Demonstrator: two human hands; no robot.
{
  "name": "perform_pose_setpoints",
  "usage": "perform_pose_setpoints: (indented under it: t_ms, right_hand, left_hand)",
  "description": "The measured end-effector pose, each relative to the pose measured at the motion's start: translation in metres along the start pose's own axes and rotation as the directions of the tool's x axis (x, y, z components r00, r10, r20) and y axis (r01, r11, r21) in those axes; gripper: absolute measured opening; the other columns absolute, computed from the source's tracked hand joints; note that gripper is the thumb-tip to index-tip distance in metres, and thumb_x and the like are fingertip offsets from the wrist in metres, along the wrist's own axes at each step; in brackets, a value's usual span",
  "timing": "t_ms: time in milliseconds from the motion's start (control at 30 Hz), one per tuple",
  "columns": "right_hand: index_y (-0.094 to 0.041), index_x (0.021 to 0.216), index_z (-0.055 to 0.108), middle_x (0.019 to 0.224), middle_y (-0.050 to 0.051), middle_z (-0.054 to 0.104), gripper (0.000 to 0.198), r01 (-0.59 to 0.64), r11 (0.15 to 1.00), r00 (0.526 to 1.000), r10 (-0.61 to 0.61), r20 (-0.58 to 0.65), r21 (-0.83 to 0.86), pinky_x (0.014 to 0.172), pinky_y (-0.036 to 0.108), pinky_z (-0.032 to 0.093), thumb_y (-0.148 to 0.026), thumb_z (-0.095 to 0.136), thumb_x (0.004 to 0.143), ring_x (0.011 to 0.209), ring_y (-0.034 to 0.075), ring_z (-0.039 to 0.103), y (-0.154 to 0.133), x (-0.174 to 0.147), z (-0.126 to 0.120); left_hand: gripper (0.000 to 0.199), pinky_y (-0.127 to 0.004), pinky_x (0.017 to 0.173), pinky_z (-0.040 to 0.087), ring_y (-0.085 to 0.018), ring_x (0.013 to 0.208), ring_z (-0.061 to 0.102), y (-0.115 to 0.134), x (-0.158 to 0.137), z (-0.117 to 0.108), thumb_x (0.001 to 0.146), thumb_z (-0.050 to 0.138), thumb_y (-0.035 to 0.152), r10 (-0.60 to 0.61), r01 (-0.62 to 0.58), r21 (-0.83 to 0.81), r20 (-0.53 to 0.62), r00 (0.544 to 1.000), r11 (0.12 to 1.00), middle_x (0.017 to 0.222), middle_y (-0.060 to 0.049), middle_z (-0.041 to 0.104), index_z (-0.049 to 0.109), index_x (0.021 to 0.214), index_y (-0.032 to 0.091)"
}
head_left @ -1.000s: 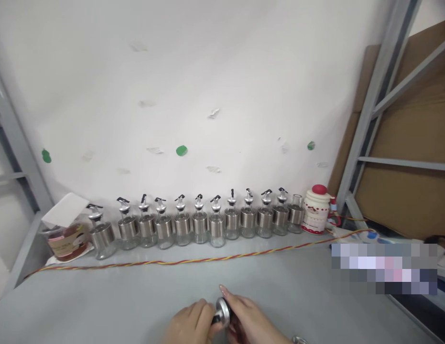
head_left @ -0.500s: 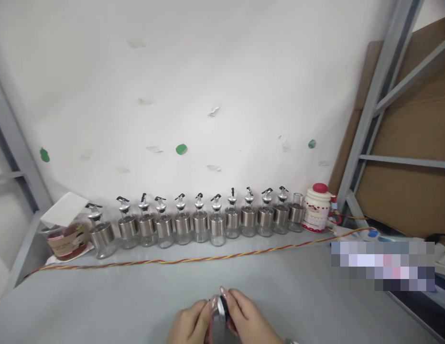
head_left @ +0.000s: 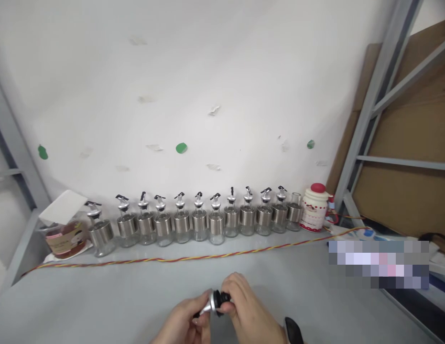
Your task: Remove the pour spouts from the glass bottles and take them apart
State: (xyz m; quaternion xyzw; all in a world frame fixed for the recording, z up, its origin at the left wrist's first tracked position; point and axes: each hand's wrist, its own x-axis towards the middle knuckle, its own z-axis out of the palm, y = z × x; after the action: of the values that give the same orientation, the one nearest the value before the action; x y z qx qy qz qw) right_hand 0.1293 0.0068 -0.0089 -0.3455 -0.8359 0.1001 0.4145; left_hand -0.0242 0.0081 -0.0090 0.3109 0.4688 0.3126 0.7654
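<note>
Low in the middle of the view, my left hand (head_left: 184, 321) and my right hand (head_left: 245, 310) meet over the grey table (head_left: 100, 296). Between their fingertips sits a small silver pourer cap with a black stopper (head_left: 214, 302); both hands pinch it, the left on the silver side, the right on the black side. A dark watch strap (head_left: 293, 330) shows at my right wrist. Along the wall stands a row of several glass dispenser bottles with steel bands and black-tipped pourers (head_left: 195, 220). The rightmost bottle (head_left: 295, 213) has no pourer on it.
A red-and-yellow twisted cable (head_left: 193, 258) runs across the table in front of the bottles. A jar with brown contents and a white lid (head_left: 64, 229) stands at the far left, a white-and-red ceramic pot (head_left: 314, 208) at the right. A grey metal rack with cardboard (head_left: 394, 143) stands at right.
My hands rose slightly and turned the cap: its silver disc faced up before, now it tilts sideways with the black stopper toward my right fingers.
</note>
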Motion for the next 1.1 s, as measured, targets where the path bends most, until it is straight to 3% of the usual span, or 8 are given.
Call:
perform_pose_setpoints:
  t_ms: [133,267,333,400,567,767,1000,1100]
  right_hand:
    - [-0.019,0.076,0.043,0.073,0.003,0.049,0.033,-0.263,0.951,0.964,0.265,0.011,0.163,0.065,0.028,0.041,-0.039,0.021,0.090,0.070,0.016,0.047,0.001,0.002,0.001]
    - [-0.021,0.065,0.038,0.053,-0.003,0.041,0.042,-0.614,0.752,0.769,0.638,-0.033,0.239,0.047,0.023,0.038,-0.042,0.011,0.089,0.050,0.013,0.044,0.021,0.006,-0.004]
    - [-0.021,0.065,0.040,0.055,-0.002,0.044,0.039,-0.593,0.800,0.795,0.600,-0.089,0.094,0.050,0.024,0.038,-0.040,0.016,0.089,0.053,0.014,0.046,0.035,0.008,-0.011]
    - [-0.020,0.067,0.044,0.066,0.001,0.050,0.030,-0.545,0.838,0.833,0.542,-0.108,0.000,0.060,0.026,0.038,-0.038,0.030,0.087,0.064,0.016,0.048,0.046,0.009,-0.019]
    - [-0.019,0.072,0.054,0.080,0.003,0.051,0.013,-0.502,0.862,0.865,0.499,-0.058,-0.069,0.070,0.030,0.038,-0.030,0.051,0.078,0.074,0.019,0.049,0.057,0.012,-0.023]
    - [-0.021,0.096,0.055,0.087,0.004,0.051,0.022,-0.445,0.894,0.895,0.443,-0.047,-0.047,0.076,0.030,0.039,-0.031,0.039,0.085,0.083,0.019,0.050,0.034,0.014,-0.026]
    - [-0.023,0.120,0.044,0.106,0.006,0.055,0.043,-0.307,0.941,0.910,0.246,0.334,0.141,0.087,0.031,0.037,-0.036,0.051,0.079,0.094,0.020,0.049,-0.008,0.005,-0.022]
    - [-0.021,0.121,0.042,0.114,0.007,0.053,0.044,-0.355,0.917,0.897,0.280,0.342,0.180,0.090,0.030,0.035,-0.033,0.050,0.080,0.101,0.020,0.048,-0.012,0.003,-0.017]
  left_hand:
    - [0.052,-0.017,0.032,0.020,-0.006,0.027,0.034,-0.003,-0.001,0.000,0.064,0.044,0.068,0.265,-0.270,0.228,0.056,0.963,0.935,0.031,0.006,0.041,0.040,0.048,0.019]
    - [0.048,-0.021,0.043,0.034,-0.010,0.038,0.043,0.001,-0.008,-0.007,0.075,0.033,0.063,0.546,-0.466,0.539,0.014,0.838,0.702,0.039,0.005,0.045,0.042,0.056,0.020]
    - [0.045,-0.021,0.050,0.035,-0.011,0.043,0.045,0.004,-0.011,-0.010,0.081,0.030,0.055,0.667,-0.498,0.685,0.023,0.745,0.532,0.042,0.004,0.045,0.041,0.054,0.020]
    - [0.044,-0.021,0.051,0.035,-0.011,0.045,0.046,0.005,-0.012,-0.011,0.083,0.029,0.051,0.705,-0.485,0.749,0.033,0.708,0.452,0.043,0.004,0.045,0.041,0.054,0.020]
    - [0.045,-0.020,0.043,0.033,-0.010,0.038,0.042,0.003,-0.008,-0.006,0.081,0.030,0.055,0.623,-0.439,0.671,-0.043,0.781,0.597,0.039,0.006,0.039,0.042,0.055,0.020]
    - [0.051,-0.018,0.032,0.026,-0.008,0.029,0.036,0.006,-0.003,-0.002,0.073,0.032,0.064,0.509,-0.372,0.485,-0.186,0.840,0.791,0.033,0.007,0.037,0.041,0.051,0.019]
    - [0.051,-0.019,0.034,0.027,-0.008,0.033,0.035,-0.001,-0.006,0.003,0.065,0.043,0.067,0.502,-0.410,0.434,-0.118,0.857,0.802,0.037,0.007,0.038,0.051,0.054,0.018]
    - [0.055,-0.019,0.038,0.030,-0.009,0.040,0.038,-0.002,-0.010,0.002,0.065,0.040,0.069,0.519,-0.422,0.491,-0.073,0.852,0.762,0.044,0.005,0.041,0.057,0.065,0.017]
